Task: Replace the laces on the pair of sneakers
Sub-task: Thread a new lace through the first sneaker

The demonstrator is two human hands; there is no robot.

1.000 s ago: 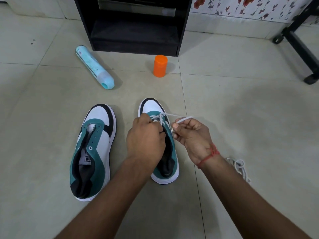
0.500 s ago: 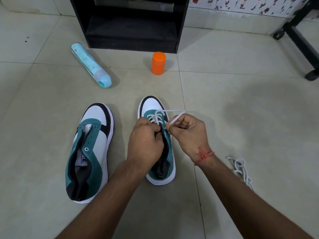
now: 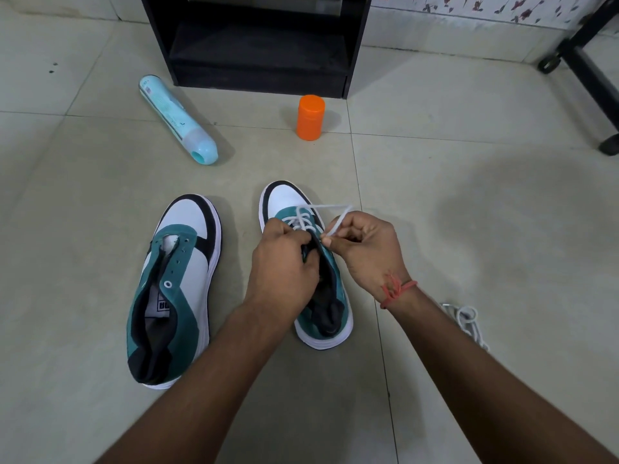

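We see two teal-and-white sneakers on the tiled floor [image 3: 469, 195], side by side. The left hand [image 3: 284, 262] grips the tongue of the right sneaker [image 3: 288, 202], while the right hand [image 3: 365, 249] pinches the white lace [image 3: 335, 209] threaded through its front eyelets. The left sneaker [image 3: 177, 283] lies unlaced; another lace [image 3: 467, 321] lies beside the right forearm.
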